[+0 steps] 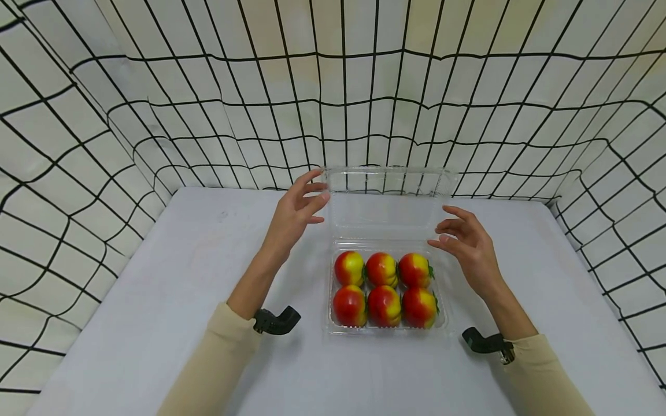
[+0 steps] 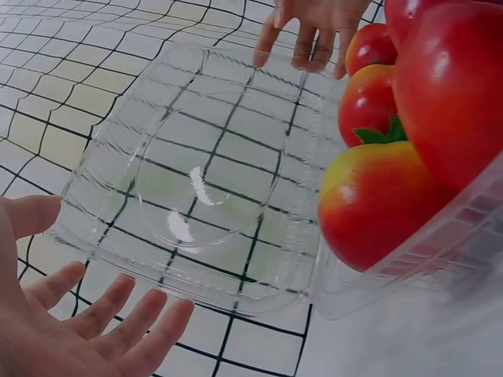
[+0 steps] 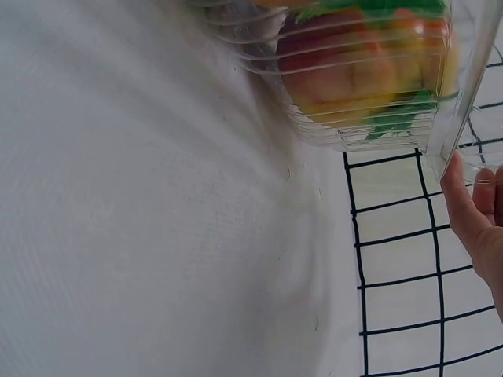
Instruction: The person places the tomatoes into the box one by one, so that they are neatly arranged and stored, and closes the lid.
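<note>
A clear plastic clamshell box stands at the middle of the table, its lid [image 1: 385,216] raised at the back. Rows of red-and-yellow fruits [image 1: 383,306] with green leaves fill the base [image 1: 390,331]. At the lid's left edge is my left hand [image 1: 298,207], fingers spread and slightly bent; whether the tips touch the plastic I cannot tell. My right hand [image 1: 470,245] is by the lid's right side, low near the hinge, its fingers loosely bent. The left wrist view shows the lid [image 2: 212,173] between both hands. In the right wrist view, fingertips [image 3: 456,177] lie close to the box's edge.
A white surface [image 1: 182,260] lies under the box. White walls with a black wire-like grid [image 1: 343,104] rise behind it and at both sides. Each wrist carries a black mount [image 1: 278,321] that sticks out inward.
</note>
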A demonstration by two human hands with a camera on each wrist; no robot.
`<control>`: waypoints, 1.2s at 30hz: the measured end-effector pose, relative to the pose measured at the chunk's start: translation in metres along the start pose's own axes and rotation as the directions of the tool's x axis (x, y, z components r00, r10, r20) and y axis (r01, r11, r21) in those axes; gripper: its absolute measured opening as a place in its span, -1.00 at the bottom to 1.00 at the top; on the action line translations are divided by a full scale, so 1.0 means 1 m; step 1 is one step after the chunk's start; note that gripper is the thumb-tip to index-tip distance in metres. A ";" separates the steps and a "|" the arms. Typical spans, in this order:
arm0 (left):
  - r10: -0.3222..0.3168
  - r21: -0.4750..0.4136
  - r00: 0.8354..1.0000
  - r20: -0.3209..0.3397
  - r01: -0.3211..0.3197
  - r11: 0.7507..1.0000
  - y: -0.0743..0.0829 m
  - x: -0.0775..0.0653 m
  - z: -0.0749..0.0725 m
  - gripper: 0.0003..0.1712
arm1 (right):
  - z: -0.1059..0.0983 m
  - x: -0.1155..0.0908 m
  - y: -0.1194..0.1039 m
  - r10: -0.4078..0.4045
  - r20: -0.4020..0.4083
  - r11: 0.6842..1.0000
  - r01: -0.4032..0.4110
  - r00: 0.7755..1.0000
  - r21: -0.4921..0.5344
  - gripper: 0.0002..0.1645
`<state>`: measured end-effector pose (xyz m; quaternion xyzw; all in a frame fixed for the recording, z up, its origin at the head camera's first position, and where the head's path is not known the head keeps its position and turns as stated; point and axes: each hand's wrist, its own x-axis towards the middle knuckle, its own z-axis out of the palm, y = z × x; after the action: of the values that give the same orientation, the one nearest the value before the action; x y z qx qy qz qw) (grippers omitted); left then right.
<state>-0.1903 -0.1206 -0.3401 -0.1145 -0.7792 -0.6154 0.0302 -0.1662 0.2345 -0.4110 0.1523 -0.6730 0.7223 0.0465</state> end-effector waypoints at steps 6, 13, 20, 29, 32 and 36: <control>0.023 0.020 1.000 -0.015 -0.023 1.000 0.009 0.003 -0.002 -0.39 | 0.000 -0.001 0.000 -0.003 0.006 1.000 0.003 1.000 -0.017 -0.36; 0.042 -0.036 0.999 -0.021 -0.043 0.998 0.016 0.006 0.000 -0.44 | -0.001 -0.002 0.002 -0.006 0.006 1.000 0.006 1.000 -0.010 -0.36; 0.045 -0.050 0.999 -0.029 -0.047 0.998 0.020 0.010 0.004 -0.47 | -0.002 -0.003 0.003 -0.015 0.005 1.000 0.016 1.000 -0.009 -0.41; 0.043 -0.066 0.998 -0.050 -0.046 0.997 0.017 0.010 0.009 -0.53 | -0.002 -0.003 0.003 -0.024 0.013 0.999 0.024 1.000 -0.044 -0.43; 0.049 -0.074 0.997 -0.057 -0.053 0.996 0.016 0.008 0.010 -0.56 | -0.002 -0.002 0.001 -0.025 0.019 0.995 0.027 0.999 -0.095 -0.44; 0.047 -0.102 0.997 -0.056 -0.052 0.993 0.016 0.006 0.010 -0.57 | -0.002 -0.001 -0.007 -0.022 0.016 0.979 0.024 1.000 -0.204 -0.46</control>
<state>-0.1921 -0.1065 -0.3259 -0.1188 -0.7423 -0.6567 0.0602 -0.1638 0.2373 -0.4042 0.1593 -0.7422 0.6477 0.0657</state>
